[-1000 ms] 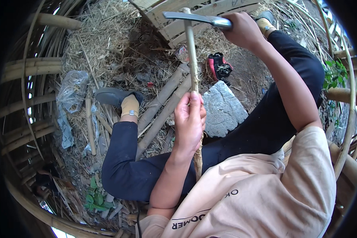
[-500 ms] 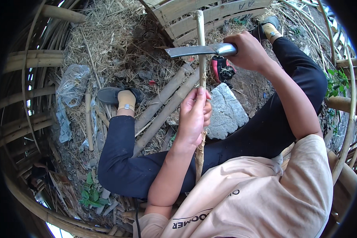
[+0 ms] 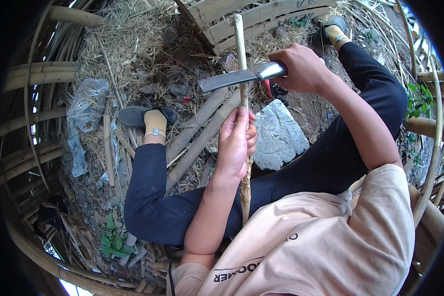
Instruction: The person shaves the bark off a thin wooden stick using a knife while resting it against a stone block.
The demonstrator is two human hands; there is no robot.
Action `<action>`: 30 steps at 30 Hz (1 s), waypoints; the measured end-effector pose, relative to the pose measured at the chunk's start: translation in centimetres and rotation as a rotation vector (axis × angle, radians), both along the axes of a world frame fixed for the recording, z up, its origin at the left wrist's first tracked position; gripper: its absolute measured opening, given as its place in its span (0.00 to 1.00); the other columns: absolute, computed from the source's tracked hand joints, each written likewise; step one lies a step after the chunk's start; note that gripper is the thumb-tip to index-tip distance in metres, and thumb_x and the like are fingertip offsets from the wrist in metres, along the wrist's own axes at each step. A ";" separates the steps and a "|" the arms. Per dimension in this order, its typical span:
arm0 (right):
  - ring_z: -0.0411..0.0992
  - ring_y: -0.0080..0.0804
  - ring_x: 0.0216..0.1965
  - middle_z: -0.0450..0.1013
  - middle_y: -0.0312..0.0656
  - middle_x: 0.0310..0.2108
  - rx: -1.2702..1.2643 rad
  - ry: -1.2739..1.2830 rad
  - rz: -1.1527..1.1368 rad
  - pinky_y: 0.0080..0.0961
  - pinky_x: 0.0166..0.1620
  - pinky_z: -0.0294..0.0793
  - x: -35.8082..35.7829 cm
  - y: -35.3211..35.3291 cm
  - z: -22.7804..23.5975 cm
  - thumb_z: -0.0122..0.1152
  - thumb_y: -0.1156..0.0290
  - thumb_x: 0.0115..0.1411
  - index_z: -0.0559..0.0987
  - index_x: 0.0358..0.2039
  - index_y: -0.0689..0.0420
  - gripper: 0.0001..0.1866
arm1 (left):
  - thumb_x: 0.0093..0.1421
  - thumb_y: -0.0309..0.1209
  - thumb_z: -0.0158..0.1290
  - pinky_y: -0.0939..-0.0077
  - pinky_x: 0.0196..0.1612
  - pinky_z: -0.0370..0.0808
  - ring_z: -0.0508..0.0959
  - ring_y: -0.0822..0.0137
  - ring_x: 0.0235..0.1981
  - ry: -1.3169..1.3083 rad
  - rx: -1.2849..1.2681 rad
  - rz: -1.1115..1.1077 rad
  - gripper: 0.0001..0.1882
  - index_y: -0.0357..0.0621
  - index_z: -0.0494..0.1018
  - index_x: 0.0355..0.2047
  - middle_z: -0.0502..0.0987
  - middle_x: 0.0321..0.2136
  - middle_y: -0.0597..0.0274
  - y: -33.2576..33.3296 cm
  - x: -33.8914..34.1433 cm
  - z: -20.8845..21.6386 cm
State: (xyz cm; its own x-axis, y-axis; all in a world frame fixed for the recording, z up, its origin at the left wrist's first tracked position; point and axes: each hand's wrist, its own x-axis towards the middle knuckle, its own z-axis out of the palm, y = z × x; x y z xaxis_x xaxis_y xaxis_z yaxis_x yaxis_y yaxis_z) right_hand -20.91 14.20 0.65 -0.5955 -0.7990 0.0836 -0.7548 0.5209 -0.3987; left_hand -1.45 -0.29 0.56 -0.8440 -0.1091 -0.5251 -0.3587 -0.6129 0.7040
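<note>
My left hand [image 3: 238,143] is closed round the middle of a long, pale wooden stick [image 3: 240,44], thumb pointing up along it. The stick stands roughly lengthwise in front of me; its lower part, with rough peeled bark, reaches down to my lap and shirt. In my right hand [image 3: 301,66] is a machete [image 3: 229,80] with a flat metal blade and a shiny metal collar. Its grip is mostly hidden by my fingers. The blade lies across the stick above my left hand, seemingly against it.
A rough grey stone [image 3: 280,135] lies between my legs, with a red and black object [image 3: 276,91] partly hidden beyond it. Bamboo poles [image 3: 202,130] rest on the straw-strewn ground. A wooden slatted crate [image 3: 261,22] stands ahead, and a clear plastic bag [image 3: 88,103] lies left.
The machete has moved down the stick toward my left hand and tilted slightly. The stick's top has shifted a little left. My left hand keeps its hold.
</note>
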 end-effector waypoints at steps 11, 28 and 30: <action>0.79 0.51 0.30 0.78 0.49 0.25 -0.060 -0.033 -0.137 0.43 0.37 0.79 -0.5 -1.2 -0.9 0.65 0.71 0.43 0.84 0.29 0.54 0.10 | 0.75 0.44 0.38 0.88 0.13 0.44 0.49 0.86 0.12 0.067 -0.009 -0.039 0.14 0.53 0.64 0.33 0.53 0.16 0.80 0.2 0.9 0.6; 0.79 0.49 0.31 0.79 0.49 0.26 -0.147 0.000 -0.171 0.42 0.39 0.79 -2.2 1.2 -0.3 0.64 0.70 0.46 0.85 0.34 0.54 0.12 | 0.75 0.43 0.41 0.88 0.14 0.45 0.49 0.86 0.13 0.028 0.032 0.010 0.14 0.49 0.66 0.35 0.54 0.16 0.78 -1.0 0.3 0.3; 0.79 0.50 0.30 0.78 0.50 0.25 -0.044 -0.020 -0.111 0.43 0.38 0.79 -1.1 0.4 0.3 0.64 0.71 0.45 0.85 0.31 0.55 0.11 | 0.75 0.43 0.41 0.88 0.14 0.44 0.49 0.86 0.13 0.020 0.034 0.018 0.14 0.50 0.66 0.34 0.54 0.16 0.78 -1.1 0.3 0.3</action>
